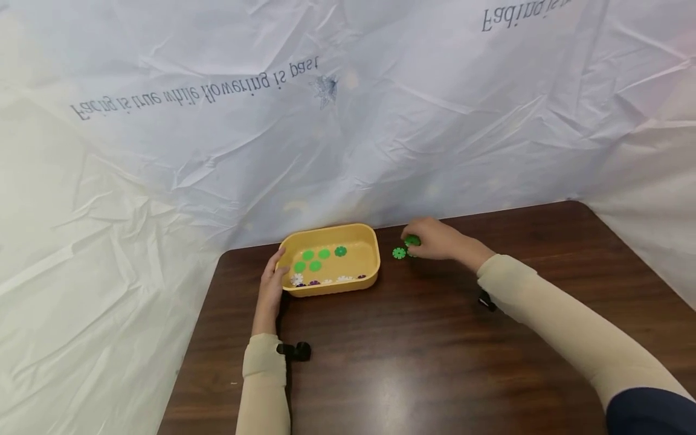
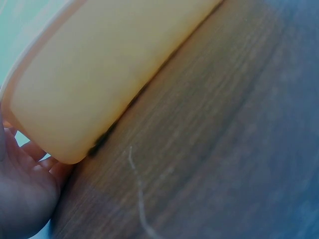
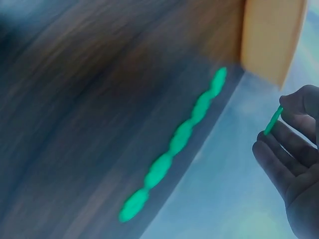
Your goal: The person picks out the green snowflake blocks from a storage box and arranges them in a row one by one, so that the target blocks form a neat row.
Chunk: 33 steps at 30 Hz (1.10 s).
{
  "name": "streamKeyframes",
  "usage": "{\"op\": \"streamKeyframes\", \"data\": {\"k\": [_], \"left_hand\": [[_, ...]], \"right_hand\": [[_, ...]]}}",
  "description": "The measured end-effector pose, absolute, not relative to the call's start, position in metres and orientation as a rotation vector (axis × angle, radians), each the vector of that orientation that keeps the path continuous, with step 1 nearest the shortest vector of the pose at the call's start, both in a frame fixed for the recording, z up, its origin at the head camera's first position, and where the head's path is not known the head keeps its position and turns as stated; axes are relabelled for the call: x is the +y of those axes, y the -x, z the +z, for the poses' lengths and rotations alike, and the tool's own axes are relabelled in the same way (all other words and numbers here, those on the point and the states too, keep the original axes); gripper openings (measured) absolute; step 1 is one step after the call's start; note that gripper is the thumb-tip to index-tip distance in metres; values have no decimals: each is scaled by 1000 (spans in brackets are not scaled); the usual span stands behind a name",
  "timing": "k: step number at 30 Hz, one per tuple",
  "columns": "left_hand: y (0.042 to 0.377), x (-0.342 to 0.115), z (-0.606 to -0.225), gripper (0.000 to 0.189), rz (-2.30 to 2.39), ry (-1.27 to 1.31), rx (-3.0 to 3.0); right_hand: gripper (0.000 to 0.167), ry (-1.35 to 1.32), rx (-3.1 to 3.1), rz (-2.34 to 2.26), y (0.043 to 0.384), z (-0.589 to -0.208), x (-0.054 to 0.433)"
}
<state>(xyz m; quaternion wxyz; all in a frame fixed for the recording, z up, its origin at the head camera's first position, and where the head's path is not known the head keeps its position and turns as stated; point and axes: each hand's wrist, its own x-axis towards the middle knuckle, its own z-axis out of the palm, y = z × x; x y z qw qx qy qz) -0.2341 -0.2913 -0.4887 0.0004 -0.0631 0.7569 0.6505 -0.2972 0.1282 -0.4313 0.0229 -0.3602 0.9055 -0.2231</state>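
Note:
My left hand (image 1: 270,281) grips the left end of a yellow plastic basin (image 1: 372,249), thumb over the rim and fingers along the outside. In the left wrist view the basin's side wall (image 2: 94,74) rises beside that hand. My right hand (image 1: 435,240) pinches a green flower-shaped disc (image 3: 273,121) between thumb and fingertips, above the table right of the basin. Below it lies a row of several green flower discs (image 3: 158,170). The hand hides most of this row in the head view, leaving a disc (image 1: 399,253) at its left end visible.
Inside the basin are several light green discs (image 1: 315,265), a darker green disc (image 1: 340,251), and white flower pieces (image 1: 296,279) and purple pieces (image 1: 315,283) along the near wall. The brown wooden table (image 1: 413,350) meets a wrinkled white sheet (image 1: 380,133) behind.

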Motion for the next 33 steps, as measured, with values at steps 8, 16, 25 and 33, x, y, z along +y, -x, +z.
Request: {"op": "streamKeyframes", "data": {"k": [8, 16, 25, 33], "left_hand": [[225, -285, -471, 56, 2048, 190, 2370], [222, -286, -476, 57, 2035, 192, 2368], [233, -290, -486, 57, 2065, 211, 2349], [242, -297, -510, 55, 2081, 202, 2391]], "right_hand": [[27, 1016, 2850, -641, 303, -446, 178], [25, 934, 2858, -638, 302, -466, 218], [23, 862, 2871, -651, 298, -474, 241], [27, 810, 2886, -622, 298, -474, 247]]}}
